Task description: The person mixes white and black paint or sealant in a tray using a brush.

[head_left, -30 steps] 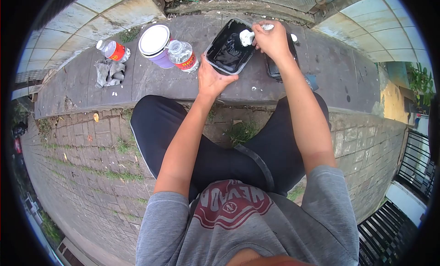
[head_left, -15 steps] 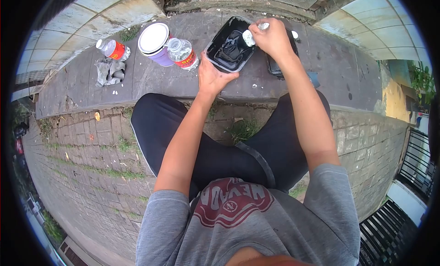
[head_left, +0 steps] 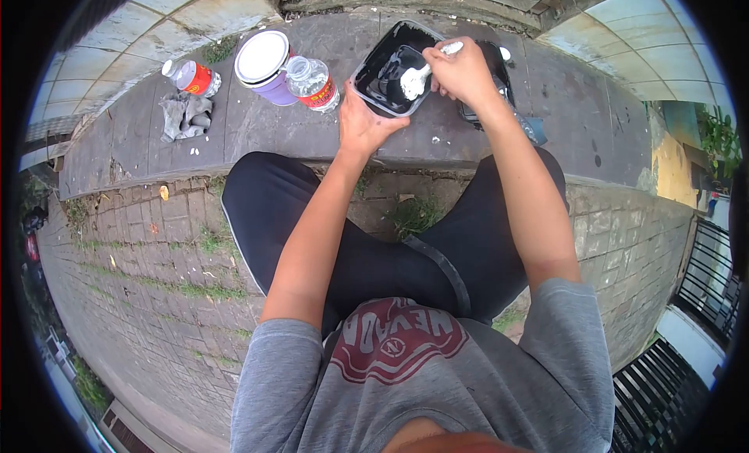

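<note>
My right hand [head_left: 462, 72] grips the handle of a white spoon [head_left: 413, 83], its bowl thickly smeared with white, over the inside of a black plastic tub [head_left: 392, 51]. A glossy black layer coats the tub's walls and bottom. Along the tub's near left side, my left hand [head_left: 367, 125] is closed on the rim, thumb stretched across the near corner. Just left of that hand stands a clear bottle [head_left: 310, 84] with a red label. Partly behind my right hand and forearm lies a second black container [head_left: 499, 71].
A purple paint can [head_left: 269, 82] with a white lid stands by the bottle. Farther left are another red-labelled bottle [head_left: 192, 78] and a crumpled grey rag [head_left: 186, 116]. A blue-grey flat piece [head_left: 532, 130] shows beside my right forearm. Everything rests on a grey tiled ledge [head_left: 601, 117].
The spoon's bowl has moved left and nearer me, further over the tub, and more of the spoon shows. My right hand has shifted slightly nearer me; my left still holds the tub.
</note>
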Demonstrator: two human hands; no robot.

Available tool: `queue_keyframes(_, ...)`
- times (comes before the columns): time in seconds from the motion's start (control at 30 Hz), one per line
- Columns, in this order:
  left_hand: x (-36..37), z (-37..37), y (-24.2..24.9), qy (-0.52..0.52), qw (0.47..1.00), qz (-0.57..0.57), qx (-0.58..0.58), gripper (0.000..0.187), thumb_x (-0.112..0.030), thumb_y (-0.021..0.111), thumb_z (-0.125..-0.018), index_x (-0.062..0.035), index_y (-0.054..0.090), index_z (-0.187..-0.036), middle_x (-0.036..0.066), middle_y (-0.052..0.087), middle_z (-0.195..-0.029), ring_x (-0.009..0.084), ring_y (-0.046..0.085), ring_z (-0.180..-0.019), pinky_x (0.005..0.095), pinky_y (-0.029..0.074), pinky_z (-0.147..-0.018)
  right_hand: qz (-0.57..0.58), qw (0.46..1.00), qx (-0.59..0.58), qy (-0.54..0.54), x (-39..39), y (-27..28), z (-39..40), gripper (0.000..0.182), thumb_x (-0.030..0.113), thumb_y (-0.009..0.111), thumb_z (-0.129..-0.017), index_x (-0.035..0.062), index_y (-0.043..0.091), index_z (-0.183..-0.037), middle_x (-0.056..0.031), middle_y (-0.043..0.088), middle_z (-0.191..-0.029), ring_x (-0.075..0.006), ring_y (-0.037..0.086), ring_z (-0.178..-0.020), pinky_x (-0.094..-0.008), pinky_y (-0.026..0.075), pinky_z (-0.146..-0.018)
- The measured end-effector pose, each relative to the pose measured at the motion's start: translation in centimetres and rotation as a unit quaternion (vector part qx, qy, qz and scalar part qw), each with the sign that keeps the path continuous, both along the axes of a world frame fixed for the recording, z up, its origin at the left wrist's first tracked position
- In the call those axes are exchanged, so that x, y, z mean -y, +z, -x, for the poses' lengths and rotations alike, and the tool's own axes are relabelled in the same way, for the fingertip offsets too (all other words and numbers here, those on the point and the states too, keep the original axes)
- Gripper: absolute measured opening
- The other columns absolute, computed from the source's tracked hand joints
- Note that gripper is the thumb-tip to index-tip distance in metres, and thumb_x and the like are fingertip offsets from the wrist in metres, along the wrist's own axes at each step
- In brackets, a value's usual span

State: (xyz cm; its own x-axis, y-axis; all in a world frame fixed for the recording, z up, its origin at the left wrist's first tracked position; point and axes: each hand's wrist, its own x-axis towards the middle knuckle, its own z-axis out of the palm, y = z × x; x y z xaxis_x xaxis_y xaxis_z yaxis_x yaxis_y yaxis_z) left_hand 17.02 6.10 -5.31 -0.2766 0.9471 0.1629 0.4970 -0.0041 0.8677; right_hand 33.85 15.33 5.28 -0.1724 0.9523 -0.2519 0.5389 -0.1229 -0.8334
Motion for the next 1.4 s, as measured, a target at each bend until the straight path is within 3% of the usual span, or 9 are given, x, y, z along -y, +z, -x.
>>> queue_keyframes(0.07,0.0,0.0,-0.1,0.0,1.0,0.007,0.008,0.104,-0.033,0.098,-0.049,0.0019,0.048,-0.133,0.02,0.065,-0.126,0.0358,0.065,-0.118,0.0432,0.051,-0.104,-0.046,0.997,0.061,-0.023,-1.7,-0.9,-0.4,0.027,0.023,0.067,-0.095,-0.0008,0.073,-0.084,-0.0093,0.067,-0.057,-0.0137,0.061,-0.044,-0.0287,0.047,-0.043)
queue_keyframes(0.1,0.1,0.0,0.0,-0.001,1.0,0.004,0.006,0.104,-0.032,0.098,-0.049,0.0021,0.047,-0.134,0.021,0.065,-0.126,0.0361,0.065,-0.118,0.0433,0.051,-0.104,-0.157,0.984,0.084,-0.018,-2.1,-1.2,-0.3,0.032,0.026,0.072,-0.085,-0.0038,0.071,-0.074,-0.02,0.067,-0.059,-0.0356,0.071,-0.06,-0.044,0.058,-0.064)
queue_keyframes(0.17,0.1,0.0,0.2,-0.005,1.0,-0.002,-0.001,0.105,-0.032,0.098,-0.049,0.0025,0.047,-0.134,0.021,0.065,-0.126,0.0368,0.065,-0.118,0.0436,0.051,-0.104,-0.283,0.949,0.135,-0.013,-2.5,-1.7,-0.3,0.029,0.025,0.073,-0.084,-0.0028,0.073,-0.079,-0.0227,0.068,-0.066,-0.0428,0.072,-0.071,-0.0476,0.057,-0.072)
queue_keyframes(0.43,0.1,0.1,0.3,-0.005,1.0,0.019,0.019,0.108,-0.037,0.096,-0.048,0.0039,0.045,-0.134,0.023,0.064,-0.126,0.0379,0.065,-0.119,0.0441,0.051,-0.104,-0.087,0.99,-0.112,-0.022,-0.7,-2.5,1.5,0.025,0.019,0.07,-0.094,-0.0042,0.07,-0.084,-0.0088,0.065,-0.058,-0.0145,0.064,-0.049,-0.0305,0.049,-0.045)
queue_keyframes(0.63,0.0,0.3,-0.4,-0.009,1.0,0.006,0.011,0.107,-0.038,0.096,-0.049,0.0031,0.046,-0.134,0.022,0.064,-0.125,0.0383,0.065,-0.118,0.0442,0.052,-0.104,-0.005,1.0,0.004,-0.007,-1.0,-0.6,-0.3,0.03,0.024,0.069,-0.093,-0.004,0.072,-0.083,-0.0129,0.069,-0.06,-0.0167,0.066,-0.048,-0.0322,0.05,-0.044)
queue_keyframes(0.73,0.0,0.3,-0.8,-0.01,1.0,-0.009,-0.004,0.106,-0.038,0.096,-0.05,0.0016,0.047,-0.135,0.022,0.065,-0.124,0.0379,0.065,-0.118,0.0443,0.052,-0.103,-0.189,0.978,0.085,-0.002,-3.4,-2.9,-1.4,0.034,0.029,0.074,-0.086,-0.0042,0.075,-0.083,-0.0167,0.071,-0.065,-0.0234,0.068,-0.051,-0.0368,0.057,-0.059)
queue_keyframes(0.83,0.1,0.2,-0.5,-0.01,1.0,-0.008,0.005,0.105,-0.038,0.096,-0.051,0.0025,0.047,-0.134,0.022,0.064,-0.125,0.0379,0.065,-0.118,0.044,0.052,-0.103,-0.288,0.956,0.051,0.002,-3.5,-3.5,-0.8,0.027,0.025,0.072,-0.092,-0.0026,0.073,-0.091,-0.0085,0.067,-0.058,-0.0132,0.061,-0.045,-0.0287,0.05,-0.045)
queue_keyframes(1.13,0.0,0.0,0.0,-0.005,0.999,0.026,0.018,0.104,-0.037,0.095,-0.05,0.0022,0.046,-0.134,0.021,0.065,-0.126,0.0356,0.066,-0.118,0.0426,0.052,-0.104,0.026,0.988,-0.135,0.07,-1.3,-2.3,-0.4,0.025,0.02,0.066,-0.099,-0.0023,0.068,-0.088,-0.0112,0.068,-0.062,-0.0139,0.062,-0.047,-0.0281,0.05,-0.042)
queue_keyframes(1.4,0.0,-0.1,0.3,0.0,1.0,0.027,-0.013,0.105,-0.036,0.095,-0.049,0.002,0.046,-0.133,0.022,0.065,-0.126,0.0355,0.065,-0.119,0.0427,0.051,-0.104,-0.141,0.986,0.003,0.087,-0.8,0.6,-1.8,0.029,0.028,0.071,-0.099,0.0003,0.072,-0.091,-0.0035,0.062,-0.06,-0.0078,0.058,-0.05,-0.0244,0.046,-0.046)
